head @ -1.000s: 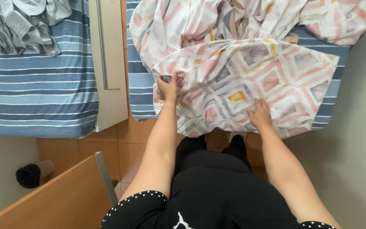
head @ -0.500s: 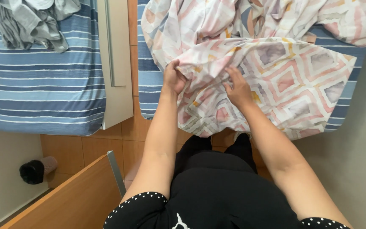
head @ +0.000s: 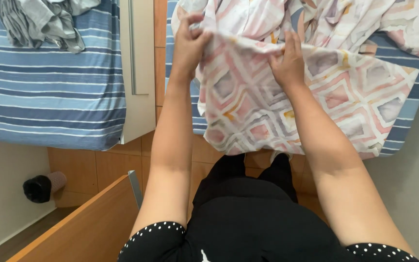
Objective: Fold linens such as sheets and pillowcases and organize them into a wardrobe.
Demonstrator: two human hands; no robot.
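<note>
A large sheet (head: 326, 92) printed with pink, grey and yellow diamonds lies bunched on the right-hand bed, its lower part hanging over the bed's near edge. My left hand (head: 189, 41) pinches the sheet's folded upper edge at its left end and lifts it. My right hand (head: 288, 63) grips the same edge a little to the right, fingers curled over the fabric. Both arms reach forward over my black clothes.
A second bed with a blue striped cover (head: 44, 102) stands at the left, with crumpled grey cloth (head: 44, 22) on it. A white panel (head: 139, 73) runs between the beds. A wooden board (head: 88, 228) and a dark roll (head: 42, 187) are at the lower left.
Both hands have moved up and away along the sheet, closer together, and now hold its edge raised. The camera has tilted, shifting the beds in view.
</note>
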